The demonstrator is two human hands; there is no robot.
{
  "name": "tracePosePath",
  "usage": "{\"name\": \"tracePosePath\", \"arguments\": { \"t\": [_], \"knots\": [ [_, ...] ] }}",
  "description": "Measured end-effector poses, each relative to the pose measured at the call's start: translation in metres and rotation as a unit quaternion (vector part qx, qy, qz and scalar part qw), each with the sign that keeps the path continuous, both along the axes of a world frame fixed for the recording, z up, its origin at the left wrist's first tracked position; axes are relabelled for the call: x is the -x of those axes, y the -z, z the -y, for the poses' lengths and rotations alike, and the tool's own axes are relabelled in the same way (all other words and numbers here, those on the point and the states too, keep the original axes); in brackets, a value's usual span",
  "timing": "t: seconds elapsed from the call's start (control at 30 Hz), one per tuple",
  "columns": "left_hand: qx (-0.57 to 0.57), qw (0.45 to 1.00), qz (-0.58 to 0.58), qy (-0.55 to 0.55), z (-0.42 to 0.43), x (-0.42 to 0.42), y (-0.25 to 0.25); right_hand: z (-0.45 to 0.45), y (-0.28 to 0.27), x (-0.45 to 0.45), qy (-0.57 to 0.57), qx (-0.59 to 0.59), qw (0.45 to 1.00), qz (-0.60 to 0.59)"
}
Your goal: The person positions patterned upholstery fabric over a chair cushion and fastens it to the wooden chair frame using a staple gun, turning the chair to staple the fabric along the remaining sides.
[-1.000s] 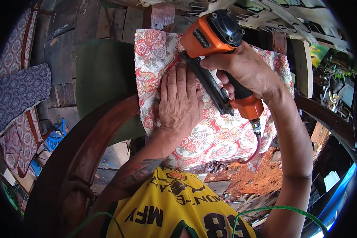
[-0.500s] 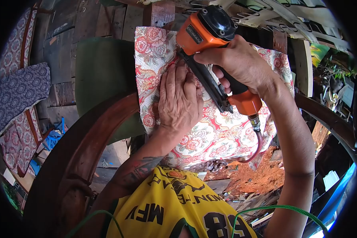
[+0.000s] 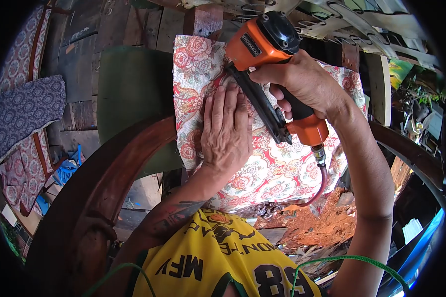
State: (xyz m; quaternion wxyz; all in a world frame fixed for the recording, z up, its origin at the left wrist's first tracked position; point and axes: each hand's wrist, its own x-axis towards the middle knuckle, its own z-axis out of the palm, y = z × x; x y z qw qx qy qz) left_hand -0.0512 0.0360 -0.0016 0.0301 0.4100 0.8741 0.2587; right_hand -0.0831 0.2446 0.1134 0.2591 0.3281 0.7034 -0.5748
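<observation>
My right hand [image 3: 302, 86] is wrapped round the black grip of an orange and black air stapler [image 3: 262, 44]. A reddish hose hangs from the fitting at its lower end. The tool's nose is over the upper part of a floral fabric [image 3: 267, 163]; whether it touches cannot be made out. My left hand [image 3: 227, 128] lies flat on this red and cream cloth, fingers stretched out just left of the stapler's black magazine. Beneath the cloth's left edge shows a dark green sheet [image 3: 129, 99].
Curved wooden arms [image 3: 104, 183] of a frame stand on both sides. A dark patterned cloth [image 3: 27, 114] lies over floral pieces at the far left. Metal springs [image 3: 332, 29] and pale straps are at the upper right. A green cord [image 3: 352, 258] crosses low in front.
The stapler shifted slightly up-left, then back right. My left hand's fingers, bent a little half a second ago, are now flatter and straighter on the cloth.
</observation>
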Motion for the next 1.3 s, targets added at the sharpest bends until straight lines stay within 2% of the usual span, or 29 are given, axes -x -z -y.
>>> {"name": "tracePosePath", "arguments": {
  "t": [0.07,0.23,0.4,0.6,1.3],
  "knots": [
    [0.016,1.000,0.002,0.006,0.001,0.000,-0.003,-0.003,-0.002,-0.005,0.022,0.030,0.999,-0.032],
    [0.032,0.999,-0.013,0.011,-0.002,0.002,-0.002,-0.005,-0.006,-0.012,-0.001,0.003,0.998,-0.065],
    [-0.022,1.000,0.015,0.000,0.002,0.002,0.002,0.008,-0.009,-0.005,0.001,0.010,1.000,-0.004],
    [-0.050,0.998,0.040,-0.006,0.004,0.001,0.003,0.007,-0.005,-0.002,-0.002,0.024,1.000,-0.010],
    [-0.129,0.991,0.015,-0.018,0.010,0.002,0.007,0.003,-0.005,0.005,-0.018,0.068,0.998,-0.005]
  ]
}}
